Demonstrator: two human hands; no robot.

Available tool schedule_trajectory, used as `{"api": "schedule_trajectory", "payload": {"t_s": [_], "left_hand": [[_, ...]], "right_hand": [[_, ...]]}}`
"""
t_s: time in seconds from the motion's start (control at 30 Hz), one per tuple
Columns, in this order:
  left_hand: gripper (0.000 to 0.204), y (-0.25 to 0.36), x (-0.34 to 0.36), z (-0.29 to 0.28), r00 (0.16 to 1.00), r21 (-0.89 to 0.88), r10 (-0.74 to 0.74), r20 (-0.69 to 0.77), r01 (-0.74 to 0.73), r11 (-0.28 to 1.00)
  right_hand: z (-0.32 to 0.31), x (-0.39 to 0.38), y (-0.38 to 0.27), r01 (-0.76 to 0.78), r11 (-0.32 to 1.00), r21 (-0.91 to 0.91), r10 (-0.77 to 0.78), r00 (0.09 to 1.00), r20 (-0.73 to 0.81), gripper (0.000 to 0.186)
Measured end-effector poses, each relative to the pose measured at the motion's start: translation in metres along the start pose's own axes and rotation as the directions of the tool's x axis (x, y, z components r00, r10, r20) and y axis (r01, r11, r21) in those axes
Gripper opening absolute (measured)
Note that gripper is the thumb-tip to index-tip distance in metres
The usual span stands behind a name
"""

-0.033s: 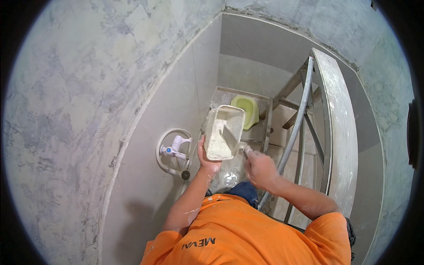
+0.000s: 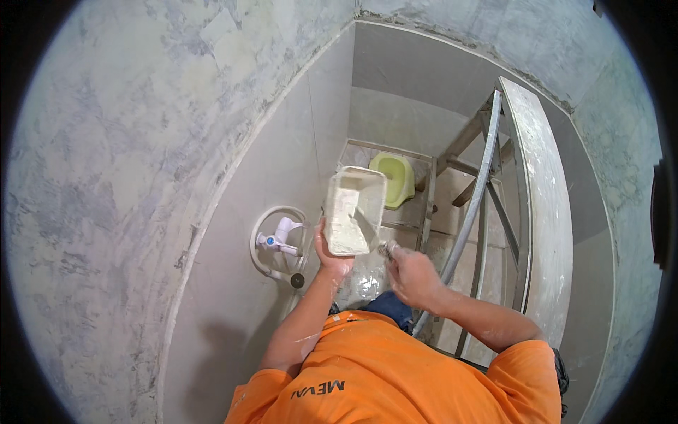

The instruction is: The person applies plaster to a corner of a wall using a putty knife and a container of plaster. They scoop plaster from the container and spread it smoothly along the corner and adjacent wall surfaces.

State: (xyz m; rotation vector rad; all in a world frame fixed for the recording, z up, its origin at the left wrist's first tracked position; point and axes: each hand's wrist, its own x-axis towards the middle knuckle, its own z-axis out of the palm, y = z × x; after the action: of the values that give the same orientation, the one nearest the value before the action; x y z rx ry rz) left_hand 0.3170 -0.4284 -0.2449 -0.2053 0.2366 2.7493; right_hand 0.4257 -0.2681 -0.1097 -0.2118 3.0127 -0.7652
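My left hand (image 2: pixel 333 253) supports a cream rectangular tub (image 2: pixel 366 181) from its near left side and underneath. The thumb shows along the tub's side; most of the fingers are hidden below. White putty (image 2: pixel 345 230) coats the inside, thickest toward the left and near end. My right hand (image 2: pixel 414 278), closed, grips a putty knife (image 2: pixel 388 247) by its handle at the near right corner of the tub. A dark, slanted shape inside the tub looks like the blade, though its outline is hard to make out.
A stepladder (image 2: pixel 490 166) stands on my right, with a long whitish board (image 2: pixel 540 198) upright beside it. On the left wall are a white tap (image 2: pixel 279 240) and a looped hose (image 2: pixel 255 247). Beyond the tub sits a yellow-green basin-like fixture (image 2: pixel 401 180).
The tub has shifted slightly left and tilted a little in my left hand. My right hand and the putty knife have moved slightly left with it.
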Motion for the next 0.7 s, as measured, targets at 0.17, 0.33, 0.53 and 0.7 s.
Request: {"api": "schedule_trajectory", "payload": {"t_s": [0.17,0.33,0.53,0.7], "left_hand": [[0.049,0.000,-0.005,0.004,0.999,-0.048,0.038,0.018,-0.037,0.998],[0.048,-0.014,-0.004,0.010,0.996,-0.060,0.049,0.069,-0.045,0.997],[0.049,-0.017,-0.009,0.023,1.000,-0.019,-0.015,0.016,0.016,1.000],[0.052,-0.014,-0.007,0.018,0.998,-0.043,-0.066,0.000,0.066,0.997]], "right_hand": [[0.011,-0.002,-0.006,-0.193,0.863,0.466,0.154,0.981,0.121,0.020],[0.005,-0.003,-0.018,-0.451,0.355,0.819,0.275,0.888,0.370,0.023],[-0.008,0.011,-0.005,-0.028,0.884,0.467,0.081,0.992,-0.095,0.019],[-0.026,0.007,-0.019,0.157,0.976,0.150,-0.116,0.960,-0.254,0.025]]}}
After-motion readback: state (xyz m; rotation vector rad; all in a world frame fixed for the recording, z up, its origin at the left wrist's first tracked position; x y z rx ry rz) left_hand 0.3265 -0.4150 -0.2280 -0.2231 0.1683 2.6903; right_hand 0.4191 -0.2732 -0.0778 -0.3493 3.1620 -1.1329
